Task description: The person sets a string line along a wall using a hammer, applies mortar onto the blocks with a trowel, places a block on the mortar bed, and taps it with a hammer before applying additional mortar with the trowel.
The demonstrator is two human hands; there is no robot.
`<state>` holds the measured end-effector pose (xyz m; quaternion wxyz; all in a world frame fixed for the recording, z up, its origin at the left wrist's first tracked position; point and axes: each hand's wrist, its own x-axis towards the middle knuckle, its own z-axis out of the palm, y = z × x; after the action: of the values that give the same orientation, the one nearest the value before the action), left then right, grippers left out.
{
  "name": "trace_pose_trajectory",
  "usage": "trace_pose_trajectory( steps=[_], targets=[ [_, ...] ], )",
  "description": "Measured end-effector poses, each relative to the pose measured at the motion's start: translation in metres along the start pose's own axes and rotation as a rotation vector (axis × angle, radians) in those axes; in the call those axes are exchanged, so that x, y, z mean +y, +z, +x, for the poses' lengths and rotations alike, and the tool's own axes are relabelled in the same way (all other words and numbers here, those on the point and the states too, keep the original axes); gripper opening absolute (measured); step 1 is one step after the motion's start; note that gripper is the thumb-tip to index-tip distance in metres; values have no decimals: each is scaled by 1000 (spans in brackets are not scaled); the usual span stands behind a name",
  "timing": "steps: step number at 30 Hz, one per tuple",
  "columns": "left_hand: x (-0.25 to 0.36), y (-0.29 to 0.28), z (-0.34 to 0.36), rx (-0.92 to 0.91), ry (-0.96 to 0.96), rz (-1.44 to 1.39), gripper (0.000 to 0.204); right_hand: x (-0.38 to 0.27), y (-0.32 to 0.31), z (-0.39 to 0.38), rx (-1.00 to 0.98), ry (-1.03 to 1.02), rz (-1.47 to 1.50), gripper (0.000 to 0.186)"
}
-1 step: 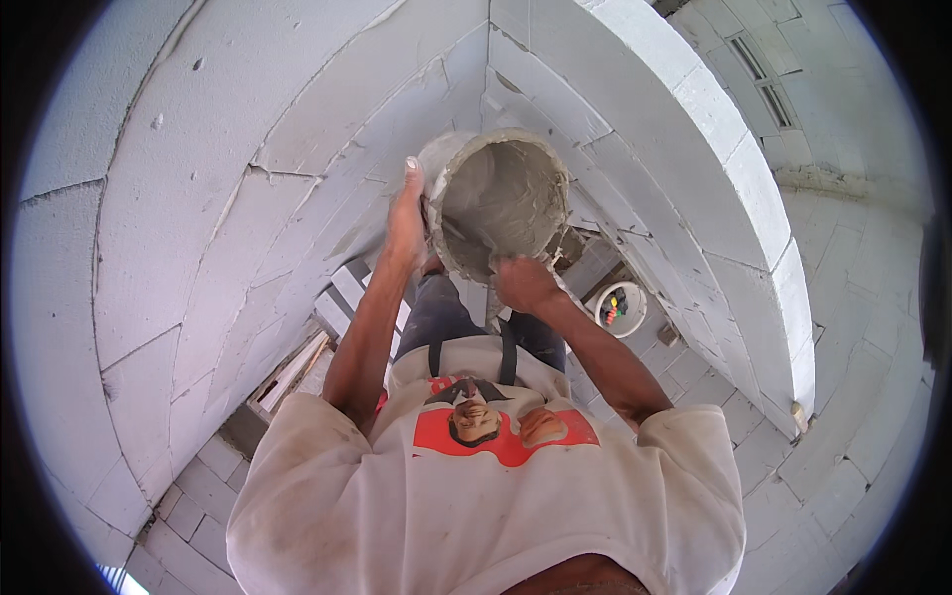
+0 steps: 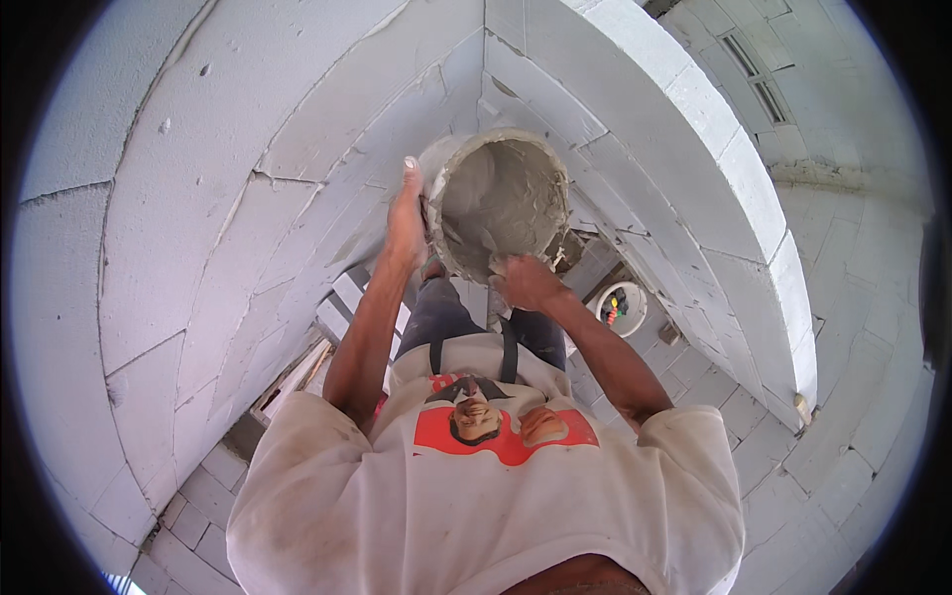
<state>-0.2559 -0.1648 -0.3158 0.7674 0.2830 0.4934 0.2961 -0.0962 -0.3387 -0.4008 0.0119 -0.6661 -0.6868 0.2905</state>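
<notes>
A round grey bucket [image 2: 501, 135], its rim crusted with mortar, is in the upper middle of the frame, directly between the two hands. Its open mouth faces the camera, so its long axis runs away from the viewer; a strip of outer wall shows along its upper left. Both hands touch or nearly touch it: the left hand [image 2: 404, 226] lies along the outer left side with a digit pointing up the frame, while the right hand [image 2: 526, 282] is at the lower right of the rim and is the nearer one to the mouth. I cannot tell how firmly the left hand grips, as most of its fingers are hidden. The right hand is closed, with a small grey edge at its front; whether that is a tool or mortar is unclear.

Inside the bucket, wet grey mortar [image 2: 506, 193] coats the wall in smeared ridges; its depth does not show. Right of centre, well below the bucket, a white round pail [image 2: 642, 302] holds small red, green and dark items [image 2: 612, 309], too small to identify. White block walls [image 2: 198, 198] meet in a corner behind the bucket.
</notes>
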Motion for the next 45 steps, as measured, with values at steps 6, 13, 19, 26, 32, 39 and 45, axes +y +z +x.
trace_pose_trajectory(
  steps=[6, 13, 19, 26, 32, 39, 45],
  targets=[
    [40, -8, 5, -92, -77, -15, 83, -6, -68, -8, -227, 221, 1000, 22],
    [57, -41, 6, -165, -104, -80, 95, -48, -144, -28, -6, 276, 1555, 18],
    [61, -46, -8, -145, -160, -177, 91, -65, -285, -11, 321, 185, 1539, 31],
    [59, -61, -7, -103, -261, -72, 89, -2, -357, 96, 623, 354, 256, 20],
    [50, -78, 6, -170, -278, -100, 85, -33, -341, 133, 510, 528, -615, 19],
    [55, -71, 12, -237, -190, -121, 82, -17, -317, 57, 403, 693, -668, 20],
    [49, -71, 42, -228, -199, -26, 70, 5, -218, 32, 797, 760, -472, 38]
  ],
)
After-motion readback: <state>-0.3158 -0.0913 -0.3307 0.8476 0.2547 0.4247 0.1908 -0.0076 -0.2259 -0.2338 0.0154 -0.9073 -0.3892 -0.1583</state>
